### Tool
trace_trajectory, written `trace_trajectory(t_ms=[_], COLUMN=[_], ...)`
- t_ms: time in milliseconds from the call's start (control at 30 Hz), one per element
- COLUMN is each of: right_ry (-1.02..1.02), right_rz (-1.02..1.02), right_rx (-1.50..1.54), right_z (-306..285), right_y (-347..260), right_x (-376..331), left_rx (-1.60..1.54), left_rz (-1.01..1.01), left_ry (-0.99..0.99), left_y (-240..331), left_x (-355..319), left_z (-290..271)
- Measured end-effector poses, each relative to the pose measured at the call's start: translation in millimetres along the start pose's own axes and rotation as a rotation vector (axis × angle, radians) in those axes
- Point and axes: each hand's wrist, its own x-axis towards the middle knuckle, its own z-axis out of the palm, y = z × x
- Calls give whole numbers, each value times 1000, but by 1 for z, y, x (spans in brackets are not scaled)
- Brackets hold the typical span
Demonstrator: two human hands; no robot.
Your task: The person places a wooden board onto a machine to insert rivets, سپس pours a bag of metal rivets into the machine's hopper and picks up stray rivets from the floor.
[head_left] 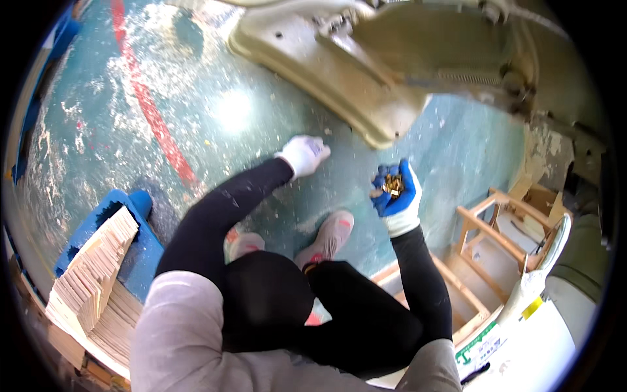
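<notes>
My right hand [406, 199], in a white glove with a blue coated palm, is turned palm up with its fingers curled. Cupped in it is a small heap of shiny brass-coloured metal pieces [394, 185]; their exact kind is too small to make out. My left hand [305, 155], also in a white glove, hangs over the floor to the left with its back up. Its fingers are curled under, and whatever they may hold is hidden. Beyond both hands, the beige metal machine part [326, 72] juts out, its rounded corner between them and touching neither.
A wooden frame [486, 228] stands at the right, beside a white sack [522, 326]. At the left, a stack of thin wooden pieces [98, 268] leans on a blue plastic bin [140, 245]. A red line [153, 117] crosses the stained green floor [215, 144].
</notes>
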Motion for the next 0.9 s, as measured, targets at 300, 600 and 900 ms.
trace_trajectory(t_ms=[300, 600, 900], right_ry=[-189, -565, -901], right_rz=[-35, 238, 215], right_rx=[-329, -429, -398], right_z=[109, 327, 387], right_y=[-4, 75, 132], right_x=[17, 5, -21], left_rx=[-539, -710, -405], left_rz=[-3, -19, -352], left_ry=[832, 1243, 1281], left_y=[12, 70, 77], left_x=[-100, -268, -303], left_z=[-135, -312, -351])
